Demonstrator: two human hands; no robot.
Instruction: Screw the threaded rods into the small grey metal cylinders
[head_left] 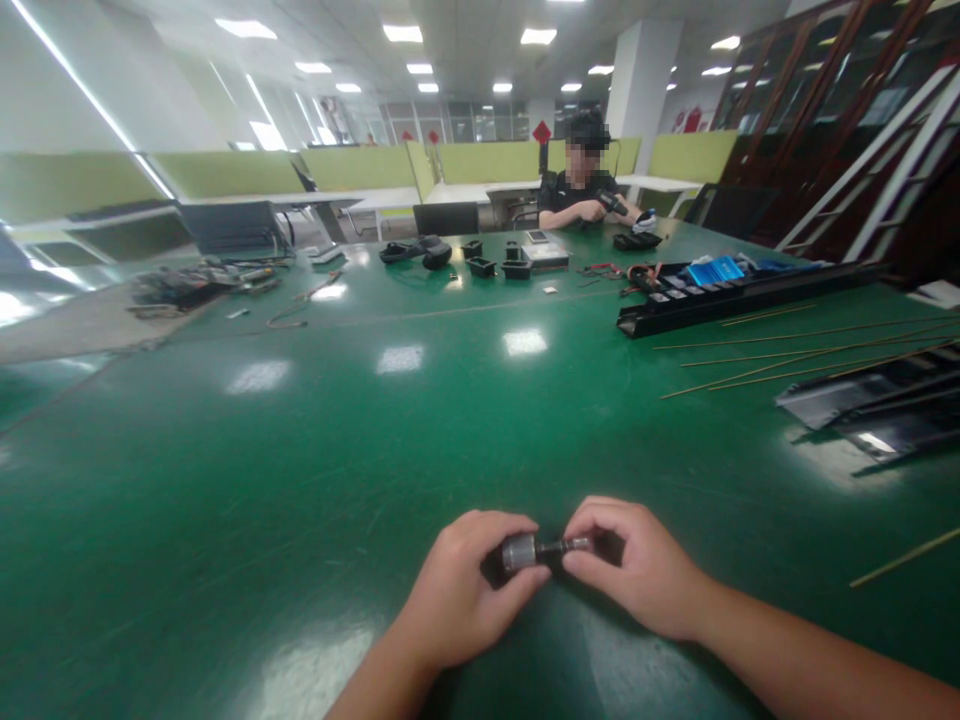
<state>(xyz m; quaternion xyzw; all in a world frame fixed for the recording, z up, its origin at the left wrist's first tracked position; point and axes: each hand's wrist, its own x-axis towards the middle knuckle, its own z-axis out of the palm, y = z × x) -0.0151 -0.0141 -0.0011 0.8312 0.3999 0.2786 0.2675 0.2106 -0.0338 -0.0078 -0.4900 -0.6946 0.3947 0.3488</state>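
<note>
A grey metal cylinder [520, 553] with a thin dark shaft [553, 547] lies sideways between my hands, low over the green table [360, 430]. My left hand [480, 575] grips the cylinder, thumb below and index finger above. At the shaft's right end, my right hand [630, 560] pinches a small shiny tip [579, 543] between thumb and fingers. The fingers behind the cylinder and inside the right palm are partly hidden.
Black blocks [480, 266] and a white box [545, 257] sit at the far side, before a seated person [581, 185]. Right: a long black channel [750, 295], thin rods [757, 358], metal rails [877, 395]. Left: a heap of parts [187, 285].
</note>
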